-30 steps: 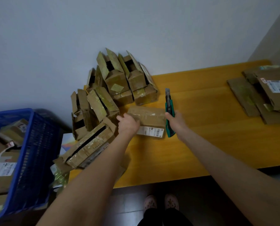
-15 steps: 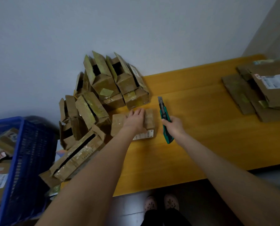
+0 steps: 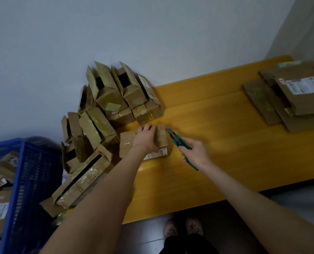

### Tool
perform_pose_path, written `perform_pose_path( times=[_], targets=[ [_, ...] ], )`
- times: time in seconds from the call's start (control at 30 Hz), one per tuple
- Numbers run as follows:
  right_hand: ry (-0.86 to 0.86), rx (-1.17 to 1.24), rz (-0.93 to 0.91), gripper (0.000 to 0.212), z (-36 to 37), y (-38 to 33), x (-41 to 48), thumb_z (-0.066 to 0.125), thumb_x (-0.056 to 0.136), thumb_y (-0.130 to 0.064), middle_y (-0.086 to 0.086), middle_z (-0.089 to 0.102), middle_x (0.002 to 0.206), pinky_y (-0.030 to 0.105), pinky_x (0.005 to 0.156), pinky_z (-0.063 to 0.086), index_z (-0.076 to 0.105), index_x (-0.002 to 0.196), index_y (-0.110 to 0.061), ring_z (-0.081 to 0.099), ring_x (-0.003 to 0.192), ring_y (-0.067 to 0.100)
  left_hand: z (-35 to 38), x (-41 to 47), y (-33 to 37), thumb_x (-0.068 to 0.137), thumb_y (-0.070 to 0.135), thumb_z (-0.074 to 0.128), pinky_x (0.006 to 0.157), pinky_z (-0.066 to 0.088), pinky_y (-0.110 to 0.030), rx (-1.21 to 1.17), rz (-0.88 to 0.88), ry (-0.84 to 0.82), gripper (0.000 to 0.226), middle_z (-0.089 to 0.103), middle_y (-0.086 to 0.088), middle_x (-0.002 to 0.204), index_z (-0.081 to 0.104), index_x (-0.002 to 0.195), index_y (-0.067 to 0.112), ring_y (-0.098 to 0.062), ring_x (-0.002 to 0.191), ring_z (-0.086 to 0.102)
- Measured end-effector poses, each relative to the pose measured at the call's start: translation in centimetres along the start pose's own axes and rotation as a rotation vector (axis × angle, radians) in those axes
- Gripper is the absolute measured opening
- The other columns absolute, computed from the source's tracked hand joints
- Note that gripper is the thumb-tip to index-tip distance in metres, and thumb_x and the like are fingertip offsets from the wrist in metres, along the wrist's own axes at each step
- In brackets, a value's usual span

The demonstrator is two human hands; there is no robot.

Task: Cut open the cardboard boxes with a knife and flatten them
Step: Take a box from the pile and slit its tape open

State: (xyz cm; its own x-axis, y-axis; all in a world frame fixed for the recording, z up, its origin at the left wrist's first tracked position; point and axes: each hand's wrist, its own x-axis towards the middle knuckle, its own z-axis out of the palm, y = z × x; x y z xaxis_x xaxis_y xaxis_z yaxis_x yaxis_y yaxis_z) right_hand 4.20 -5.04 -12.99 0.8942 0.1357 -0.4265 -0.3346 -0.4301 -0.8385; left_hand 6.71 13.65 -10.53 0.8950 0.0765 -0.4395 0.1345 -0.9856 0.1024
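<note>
Nearest to me, at the bottom edge: two pale shoes (image 3: 181, 229) on a dark floor, toes toward the surface (image 3: 225, 162). Both bare forearms reach up and away from me.

Left, low: a blue crate (image 3: 30, 180) of mesh plastic with labelled cardboard parcels inside it.

At the surface's near-left corner a long box (image 3: 81, 180) lies slit open along its top, tilted, partly over the edge.

Right grip (image 3: 195, 154): clenched round the green handle of the knife (image 3: 178, 140). The blade end points up and left toward the right end of the taped box (image 3: 127, 143). This part is motion-blurred; I cannot tell whether the blade touches the cardboard.

Left grip (image 3: 146, 137): palm down across the top of the taped box, fingers bent over its far edge, grasping it. The box lies flat on the surface, closed, with clear tape over the top and a white label on the near side face.

Just behind and left of it: a pile of opened boxes (image 3: 108, 99), flaps standing up, stacked and leaning against the wall (image 3: 152, 33).

Far right, well apart from the hands: a stack of flattened cardboard (image 3: 262, 99); the top sheet bears a white shipping label.
</note>
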Motion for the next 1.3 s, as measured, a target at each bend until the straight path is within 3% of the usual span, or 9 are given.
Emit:
perform_pose_path(
  times=[0.13, 0.47, 0.6, 0.87, 0.97, 1.07, 1.2, 1.3],
  targets=[
    [-0.044, -0.037, -0.044, 0.052, -0.6, 0.0, -0.1, 0.061, 0.092, -0.015, 0.002, 0.065, 0.07, 0.03, 0.054, 0.054, 0.046, 0.142, -0.019, 0.062, 0.052, 0.014, 0.2, -0.2, 0.0, 0.075, 0.032, 0.08, 0.117, 0.023, -0.051, -0.004, 0.001, 0.019, 0.105, 0.018, -0.001, 0.159, 0.012, 0.155, 0.022, -0.029, 0.145, 0.014],
    [-0.126, -0.085, -0.057, 0.054, -1.4, -0.5, -1.2, 0.061, 0.092, -0.013, -0.002, 0.063, 0.067, 0.029, 0.057, 0.053, 0.044, 0.143, -0.015, 0.062, 0.052, 0.014, 0.4, -0.5, 0.0, 0.077, 0.033, 0.078, 0.119, 0.019, -0.052, -0.02, 0.008, 0.033, 0.103, 0.015, 0.0, 0.16, 0.012, 0.156, 0.025, -0.03, 0.147, 0.009],
    [-0.122, -0.134, -0.059, 0.054, -1.4, -0.6, -1.9, 0.06, 0.094, -0.014, -0.006, 0.063, 0.07, 0.026, 0.054, 0.052, 0.041, 0.144, -0.015, 0.062, 0.05, 0.013, 0.3, -0.5, 0.1, 0.077, 0.034, 0.078, 0.119, 0.018, -0.052, -0.023, 0.012, 0.029, 0.103, 0.014, 0.0, 0.161, 0.012, 0.156, 0.025, -0.03, 0.148, 0.008],
    [-0.128, -0.242, -0.055, 0.055, -1.7, -0.9, -3.1, 0.06, 0.094, -0.018, 0.0, 0.066, 0.099, 0.019, 0.047, 0.048, 0.041, 0.146, -0.015, 0.061, 0.049, 0.009, 0.4, -0.3, -0.1, 0.075, 0.034, 0.08, 0.118, 0.021, -0.052, -0.019, 0.017, 0.029, 0.104, 0.016, 0.0, 0.16, 0.014, 0.155, 0.024, -0.03, 0.147, 0.01],
    [-0.143, -0.256, -0.031, 0.055, -2.0, -0.9, -3.4, 0.061, 0.093, -0.018, -0.002, 0.068, 0.093, 0.019, 0.047, 0.048, 0.042, 0.145, -0.017, 0.061, 0.048, 0.008, 0.5, -0.3, -0.2, 0.075, 0.036, 0.08, 0.118, 0.023, -0.051, -0.012, 0.019, 0.028, 0.104, 0.017, 0.001, 0.16, 0.014, 0.155, 0.024, -0.029, 0.147, 0.011],
    [-0.084, -0.12, 0.032, 0.05, -1.7, -0.6, -3.5, 0.063, 0.09, -0.013, -0.002, 0.066, 0.075, 0.024, 0.05, 0.053, 0.051, 0.139, -0.018, 0.061, 0.047, 0.01, 0.5, -0.2, -0.3, 0.075, 0.038, 0.079, 0.117, 0.026, -0.049, -0.013, 0.014, 0.039, 0.103, 0.018, 0.002, 0.159, 0.016, 0.155, 0.025, -0.027, 0.146, 0.014],
    [0.01, 0.217, 0.157, 0.047, 0.1, -0.3, -3.4, 0.065, 0.088, -0.008, 0.008, 0.069, 0.082, 0.02, 0.047, 0.051, 0.057, 0.134, -0.013, 0.062, 0.048, 0.01, 0.4, -0.2, -1.1, 0.074, 0.047, 0.077, 0.112, 0.034, -0.049, -0.034, -0.048, 0.073, 0.102, 0.024, 0.0, 0.157, 0.018, 0.154, 0.027, -0.026, 0.144, 0.022],
    [-0.018, 0.399, 0.223, 0.042, 0.6, 0.2, -3.3, 0.062, 0.09, -0.006, 0.013, 0.071, 0.086, 0.022, 0.052, 0.053, 0.059, 0.132, -0.01, 0.064, 0.057, 0.016, -0.2, 0.1, -2.4, 0.072, 0.054, 0.076, 0.115, 0.023, -0.053, -0.013, -0.051, 0.043, 0.104, 0.025, -0.004, 0.157, 0.016, 0.154, 0.029, -0.028, 0.144, 0.022]
  ],
)
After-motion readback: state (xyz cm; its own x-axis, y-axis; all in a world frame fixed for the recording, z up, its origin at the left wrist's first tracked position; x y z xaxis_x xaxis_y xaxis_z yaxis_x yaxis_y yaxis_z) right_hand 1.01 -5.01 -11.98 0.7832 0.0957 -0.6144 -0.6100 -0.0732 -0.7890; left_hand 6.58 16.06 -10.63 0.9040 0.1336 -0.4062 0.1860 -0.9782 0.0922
